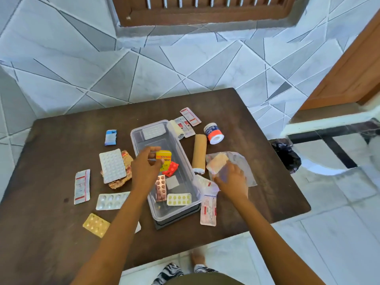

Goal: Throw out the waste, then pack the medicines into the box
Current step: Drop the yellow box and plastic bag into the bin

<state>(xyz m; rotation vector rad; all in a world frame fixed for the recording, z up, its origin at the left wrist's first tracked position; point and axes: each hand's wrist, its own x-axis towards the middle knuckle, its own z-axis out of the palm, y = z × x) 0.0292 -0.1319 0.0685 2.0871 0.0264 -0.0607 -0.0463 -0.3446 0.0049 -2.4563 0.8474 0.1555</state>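
Here, a person sorts medicines around a clear box (pixel 186 206).
Left hand (pixel 145 168) pinches a yellow packet (pixel 164 159) over the box; right hand (pixel 231 179) grips a tan pad (pixel 217 162) beside it.

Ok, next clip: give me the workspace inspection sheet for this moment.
Surface: dark wooden table, strewn with items.
Job's things: clear plastic box holds several blister packs; yellow tin over it. More blister strips, an adhesive tape roll and a tan bandage roll lie outside.
Clutter: crumpled wrapper under the white blister sheet.
Grippers: left hand holds the yellow tin; right hand grips a bagged gauze pad.
Cables: nothing seen.
Surroundings: tiled floor, black bin bag beside the table.
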